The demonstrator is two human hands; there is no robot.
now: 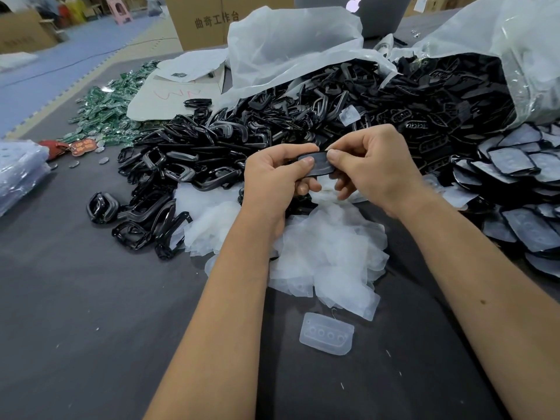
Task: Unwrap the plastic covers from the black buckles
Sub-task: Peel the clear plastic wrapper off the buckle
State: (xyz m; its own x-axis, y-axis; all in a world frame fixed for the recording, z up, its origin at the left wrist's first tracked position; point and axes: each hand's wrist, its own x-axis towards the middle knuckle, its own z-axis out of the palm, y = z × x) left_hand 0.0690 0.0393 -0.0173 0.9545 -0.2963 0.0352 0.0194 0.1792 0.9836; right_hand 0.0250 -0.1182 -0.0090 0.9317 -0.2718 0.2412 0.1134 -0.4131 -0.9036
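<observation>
One black buckle (318,165) in its clear plastic cover is held up between both hands over the table. My left hand (272,174) pinches its left end with thumb on top. My right hand (372,168) pinches its right end, thumb pressed on the cover. Below the hands lies a heap of removed clear covers (327,253). A single cover (327,333) lies alone nearer me. Bare black buckles (188,165) are piled to the left. Wrapped buckles (521,183) are stacked at the right.
A large clear plastic bag (303,47) spills black buckles across the back of the grey table (75,313). Green tags (106,113) lie at the back left beside a cardboard sheet (172,95). A plastic bundle (18,174) sits at the left edge. Cardboard boxes (206,19) stand behind.
</observation>
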